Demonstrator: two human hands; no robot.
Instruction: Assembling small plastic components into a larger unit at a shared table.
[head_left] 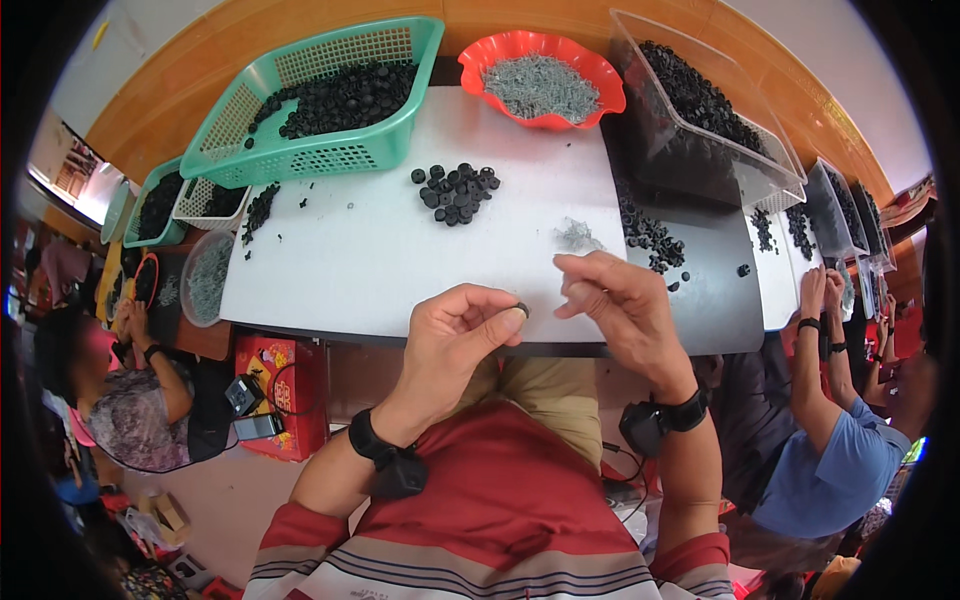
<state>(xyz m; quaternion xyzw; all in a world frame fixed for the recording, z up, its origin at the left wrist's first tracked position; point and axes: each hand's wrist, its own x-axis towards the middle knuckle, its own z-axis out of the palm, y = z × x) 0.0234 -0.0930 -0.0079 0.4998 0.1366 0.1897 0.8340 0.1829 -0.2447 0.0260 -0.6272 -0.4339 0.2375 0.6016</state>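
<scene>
Between the thumb and forefinger of my left hand (pixel 462 330) is a small black round part (pixel 522 310), mostly covered by the fingertips. My right hand (pixel 625 305) is just to its right, fingers curled in toward the thumb. Whatever those fingertips hold, if anything, is too small to make out. Just beyond the right hand lies a small loose heap of thin grey metal pins (pixel 577 236) on the white board (pixel 340 270). Farther back, a cluster of black round parts (pixel 458 193) sits on the same board.
At the back stand a green basket (pixel 300 160) of black parts, a red scalloped bowl (pixel 545 122) of grey pins and a clear bin (pixel 690 160) of black pieces. More black pieces (pixel 652 238) lie on the dark tabletop at right. Other people work on both sides.
</scene>
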